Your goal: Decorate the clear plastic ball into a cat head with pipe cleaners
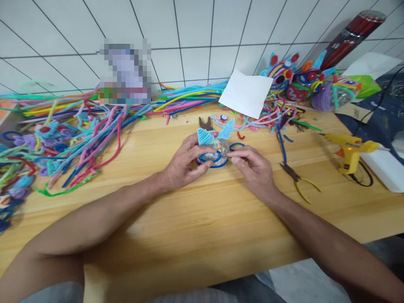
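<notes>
A clear rounded ornament point(222, 146) with two light-blue pipe-cleaner ears point(205, 136) and a blue pipe-cleaner band lies near the middle of the wooden table. My left hand point(186, 163) is closed round its left side, thumb and forefinger at a blue loop point(210, 157) on its front. At the right side of the ornament, my right hand point(252, 166) pinches the end of the blue pipe cleaner, with thumb and forefinger together. Another blue loop point(236, 146) shows just above those fingertips. The underside of the ornament is hidden.
Yellow-handled pliers point(296, 179) and a yellow glue gun point(350, 149) lie to the right. Dark pliers point(205, 123) sit behind the ornament. Bundled pipe cleaners point(104, 139) cover the left and back. White paper point(246, 92) and finished figures point(279, 78) are at the back right.
</notes>
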`<state>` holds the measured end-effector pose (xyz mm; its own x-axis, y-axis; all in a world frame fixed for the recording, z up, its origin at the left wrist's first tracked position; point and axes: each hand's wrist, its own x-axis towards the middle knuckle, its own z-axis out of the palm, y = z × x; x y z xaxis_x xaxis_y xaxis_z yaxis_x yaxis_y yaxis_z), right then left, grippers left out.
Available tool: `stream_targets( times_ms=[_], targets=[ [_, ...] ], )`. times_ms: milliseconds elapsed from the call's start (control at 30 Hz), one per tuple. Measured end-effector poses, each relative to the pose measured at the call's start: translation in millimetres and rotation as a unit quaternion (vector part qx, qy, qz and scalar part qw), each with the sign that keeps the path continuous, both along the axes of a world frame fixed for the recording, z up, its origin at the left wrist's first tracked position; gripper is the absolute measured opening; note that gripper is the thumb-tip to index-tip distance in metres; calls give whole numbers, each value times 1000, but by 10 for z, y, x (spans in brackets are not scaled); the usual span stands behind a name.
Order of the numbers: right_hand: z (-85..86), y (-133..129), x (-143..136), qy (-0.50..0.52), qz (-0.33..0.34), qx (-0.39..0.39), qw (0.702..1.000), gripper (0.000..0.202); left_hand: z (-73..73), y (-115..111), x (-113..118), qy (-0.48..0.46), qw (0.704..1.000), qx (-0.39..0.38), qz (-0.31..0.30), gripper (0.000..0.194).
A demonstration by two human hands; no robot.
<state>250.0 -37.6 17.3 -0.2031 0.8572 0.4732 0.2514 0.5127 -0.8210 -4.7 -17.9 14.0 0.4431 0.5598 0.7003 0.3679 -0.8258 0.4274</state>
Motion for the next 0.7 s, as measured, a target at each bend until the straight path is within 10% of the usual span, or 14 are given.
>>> stream_targets(
  times_ms=[700],
  targets=[
    [-3, -11, -3, -11, -9, -10, 1000, 18, -39, 1, 7, -16, 1000, 3, -1, 33]
  ],
)
